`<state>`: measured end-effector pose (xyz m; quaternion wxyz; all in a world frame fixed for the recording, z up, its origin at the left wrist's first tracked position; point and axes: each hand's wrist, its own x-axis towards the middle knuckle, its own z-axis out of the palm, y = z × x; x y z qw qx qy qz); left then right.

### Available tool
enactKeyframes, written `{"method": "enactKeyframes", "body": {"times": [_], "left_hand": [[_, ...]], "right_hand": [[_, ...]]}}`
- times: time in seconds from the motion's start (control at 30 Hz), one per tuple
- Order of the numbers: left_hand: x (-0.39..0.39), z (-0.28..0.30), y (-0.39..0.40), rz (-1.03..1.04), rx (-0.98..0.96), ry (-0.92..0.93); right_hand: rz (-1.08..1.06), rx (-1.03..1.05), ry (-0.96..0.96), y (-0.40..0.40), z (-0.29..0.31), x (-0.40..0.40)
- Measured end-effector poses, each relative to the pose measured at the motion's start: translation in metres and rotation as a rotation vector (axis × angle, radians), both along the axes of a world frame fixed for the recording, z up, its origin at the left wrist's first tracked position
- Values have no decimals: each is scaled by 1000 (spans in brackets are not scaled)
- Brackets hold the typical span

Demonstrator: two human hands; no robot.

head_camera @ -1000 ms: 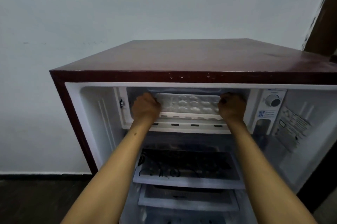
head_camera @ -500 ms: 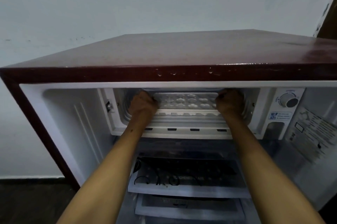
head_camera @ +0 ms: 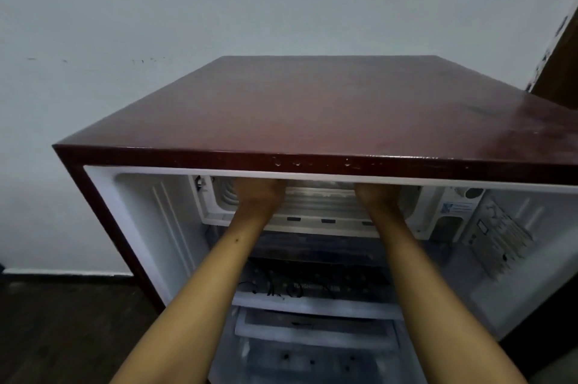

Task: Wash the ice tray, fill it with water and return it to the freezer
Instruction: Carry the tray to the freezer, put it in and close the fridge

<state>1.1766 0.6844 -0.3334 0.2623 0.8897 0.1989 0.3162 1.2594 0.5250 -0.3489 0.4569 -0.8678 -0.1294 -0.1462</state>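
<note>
A pale plastic ice tray (head_camera: pixel 322 197) lies inside the small freezer compartment (head_camera: pixel 219 196) at the top of the open fridge. Only its near edge shows under the fridge's top lip. My left hand (head_camera: pixel 258 194) is closed on the tray's left end. My right hand (head_camera: pixel 377 194) is closed on its right end. The fingers of both hands reach into the compartment and are partly hidden by the lip.
The fridge has a dark red top (head_camera: pixel 328 114) and stands against a white wall. A thermostat dial (head_camera: pixel 470 192) and a label sit right of the freezer. Glass shelves (head_camera: pixel 312 299) and a drawer lie below my arms. Dark floor (head_camera: pixel 62 330) is at the left.
Both hands have pushed the tray deeper into the freezer compartment. My view has risen, so the fridge's top lip now hides most of the tray.
</note>
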Motion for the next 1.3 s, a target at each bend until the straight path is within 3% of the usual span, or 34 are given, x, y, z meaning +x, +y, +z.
{"method": "enactKeyframes", "body": {"times": [0.2, 0.33, 0.97, 1.3], "left_hand": [[-38, -13, -26, -41, 63, -63], [-82, -28, -50, -48, 81, -48], [-324, -36, -118, -114, -107, -22], [-448, -37, -145, -152, -58, -33]], "right_hand": [[10, -6, -6, -8, 9, -47], [-21, 18, -134, -23, 5, -86], [26, 64, -93, -70, -8, -330], [1, 110, -63, -98, -14, -467]]}}
